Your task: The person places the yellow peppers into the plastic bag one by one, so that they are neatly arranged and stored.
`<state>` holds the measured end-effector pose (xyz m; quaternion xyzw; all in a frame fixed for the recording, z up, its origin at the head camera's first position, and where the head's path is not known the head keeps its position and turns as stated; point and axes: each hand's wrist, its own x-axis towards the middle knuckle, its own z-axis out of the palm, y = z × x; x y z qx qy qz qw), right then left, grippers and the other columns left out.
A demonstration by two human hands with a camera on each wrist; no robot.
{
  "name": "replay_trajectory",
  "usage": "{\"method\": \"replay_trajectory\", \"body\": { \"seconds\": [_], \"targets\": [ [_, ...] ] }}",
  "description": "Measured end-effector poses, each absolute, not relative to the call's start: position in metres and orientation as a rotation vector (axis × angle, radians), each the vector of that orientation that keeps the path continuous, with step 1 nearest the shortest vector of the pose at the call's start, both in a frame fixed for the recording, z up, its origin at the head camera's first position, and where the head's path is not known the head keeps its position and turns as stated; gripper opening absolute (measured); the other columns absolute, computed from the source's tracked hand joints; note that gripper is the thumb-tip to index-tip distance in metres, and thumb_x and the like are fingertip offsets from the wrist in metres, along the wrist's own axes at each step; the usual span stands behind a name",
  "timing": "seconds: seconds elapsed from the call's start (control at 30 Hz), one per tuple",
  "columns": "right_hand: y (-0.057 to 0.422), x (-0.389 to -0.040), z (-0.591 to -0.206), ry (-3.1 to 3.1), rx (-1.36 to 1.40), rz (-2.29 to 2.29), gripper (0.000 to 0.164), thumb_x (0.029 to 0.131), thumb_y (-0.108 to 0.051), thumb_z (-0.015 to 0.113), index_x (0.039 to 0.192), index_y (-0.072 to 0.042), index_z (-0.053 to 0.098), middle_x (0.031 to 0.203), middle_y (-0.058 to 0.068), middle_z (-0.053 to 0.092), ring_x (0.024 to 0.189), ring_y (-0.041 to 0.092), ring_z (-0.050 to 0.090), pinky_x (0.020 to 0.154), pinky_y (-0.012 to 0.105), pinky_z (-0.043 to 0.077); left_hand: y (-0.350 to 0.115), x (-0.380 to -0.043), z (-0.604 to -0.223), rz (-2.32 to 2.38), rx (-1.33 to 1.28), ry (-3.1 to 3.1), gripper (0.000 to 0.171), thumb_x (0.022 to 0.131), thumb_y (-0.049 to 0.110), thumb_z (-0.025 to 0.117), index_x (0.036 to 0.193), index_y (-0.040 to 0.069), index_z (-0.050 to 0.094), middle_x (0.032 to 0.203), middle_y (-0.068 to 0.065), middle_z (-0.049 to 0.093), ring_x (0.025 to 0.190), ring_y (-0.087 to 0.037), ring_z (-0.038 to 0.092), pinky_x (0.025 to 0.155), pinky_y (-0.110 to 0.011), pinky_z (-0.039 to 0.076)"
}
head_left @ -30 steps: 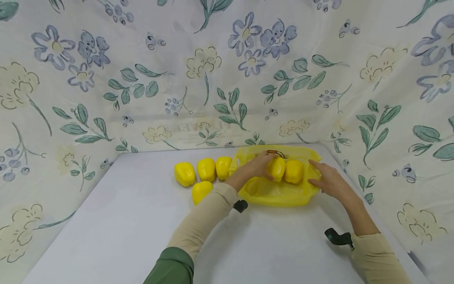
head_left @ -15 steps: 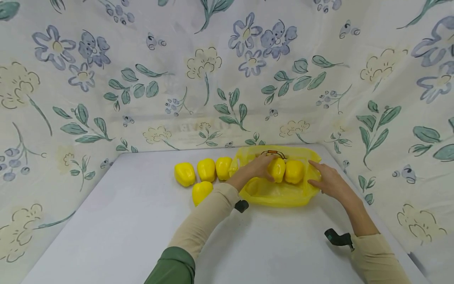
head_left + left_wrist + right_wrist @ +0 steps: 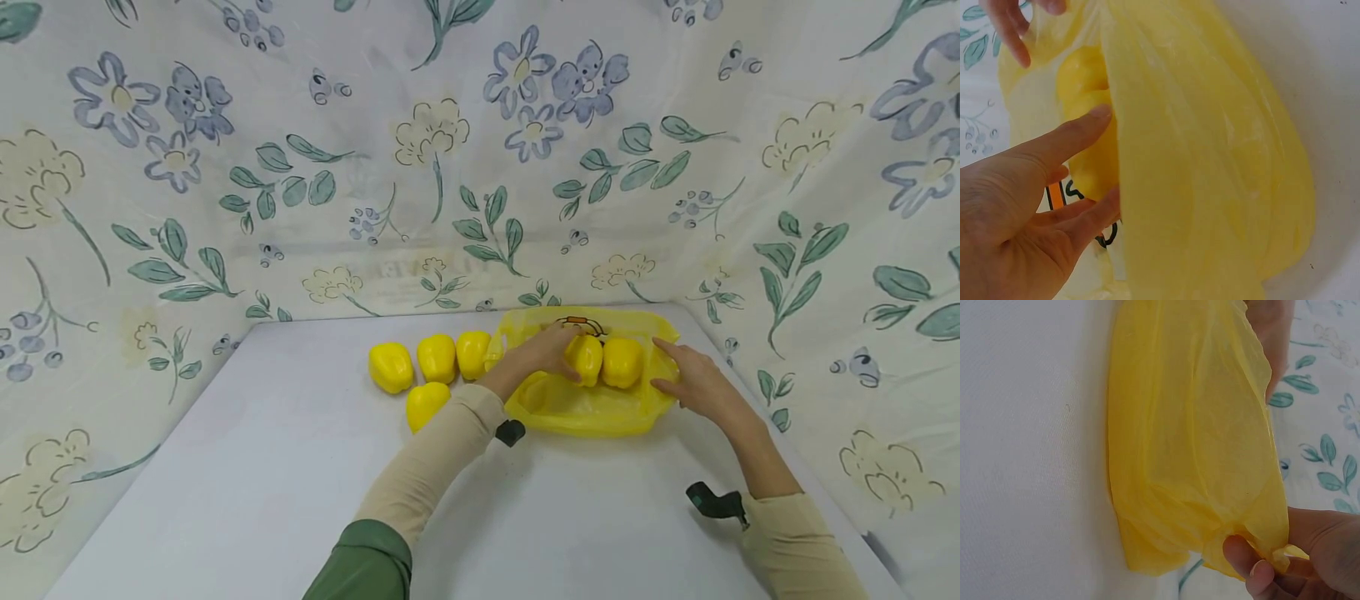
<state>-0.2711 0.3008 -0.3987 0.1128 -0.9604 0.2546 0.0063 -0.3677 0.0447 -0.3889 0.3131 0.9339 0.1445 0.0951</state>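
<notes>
Two-handed work, right of centre

My left hand, half-spread, has thumb and fingers round a yellow pepper inside the yellow bag. My right hand pinches the bag's right edge. Best practice, I judge: hold that edge taut; loosen fingers gently, lest the pepper roll. It lies right of my left palm, beside a second pepper.
</notes>
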Motion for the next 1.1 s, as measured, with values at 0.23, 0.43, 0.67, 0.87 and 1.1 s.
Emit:
{"method": "replay_trajectory", "body": {
  "seconds": [0.23, 0.43, 0.67, 0.87, 1.1],
  "targets": [
    [0.299, -0.271, -0.398, -3.006, 0.355, 0.807, 0.072, 0.092, -0.015, 0.067, 0.150, 0.002, 0.029, 0.139, 0.041, 0.037, 0.060, 0.015, 0.060, 0.056, 0.028, 0.058, 0.034, -0.368, -0.383, 0.449, 1.015, 2.765, 0.078, 0.082, 0.035, 0.080, 0.147, 0.013, 0.042, 0.146, -0.006, 0.049, 0.130, -0.021, 0.046, 0.114, -0.032, 0.040],
    [0.298, -0.271, -0.398, -3.005, 0.351, 0.810, 0.072, 0.092, -0.015, 0.067, 0.150, 0.002, 0.029, 0.139, 0.041, 0.038, 0.058, 0.015, 0.059, 0.055, 0.028, 0.057, 0.013, -0.372, -0.378, 0.579, 1.025, 2.721, 0.079, 0.084, 0.037, 0.078, 0.148, 0.012, 0.041, 0.150, -0.008, 0.045, 0.135, -0.023, 0.045, 0.114, -0.036, 0.041],
    [0.298, -0.270, -0.400, -2.997, 0.359, 0.802, 0.072, 0.092, -0.015, 0.067, 0.150, 0.002, 0.029, 0.138, 0.041, 0.038, 0.058, 0.015, 0.059, 0.055, 0.027, 0.057, -0.019, -0.372, -0.367, 0.827, 1.119, 2.653, 0.077, 0.085, 0.038, 0.076, 0.148, 0.014, 0.040, 0.146, -0.014, 0.049, 0.129, -0.031, 0.053, 0.103, -0.036, 0.051],
    [0.297, -0.271, -0.398, -3.009, 0.358, 0.787, 0.072, 0.092, -0.016, 0.067, 0.150, 0.002, 0.029, 0.137, 0.042, 0.039, 0.057, 0.014, 0.059, 0.055, 0.027, 0.057, -0.054, -0.353, -0.348, 0.965, 1.150, 2.659, 0.074, 0.086, 0.039, 0.075, 0.148, 0.014, 0.042, 0.145, -0.013, 0.048, 0.128, -0.031, 0.053, 0.099, -0.038, 0.053],
    [0.297, -0.270, -0.397, -3.009, 0.358, 0.776, 0.072, 0.092, -0.015, 0.067, 0.150, 0.003, 0.029, 0.136, 0.042, 0.040, 0.057, 0.015, 0.058, 0.055, 0.028, 0.057, -0.099, -0.335, -0.345, 0.944, 1.099, 2.770, 0.070, 0.086, 0.037, 0.075, 0.146, 0.016, 0.046, 0.141, -0.009, 0.052, 0.127, -0.028, 0.054, 0.100, -0.041, 0.053]
  ]
}}
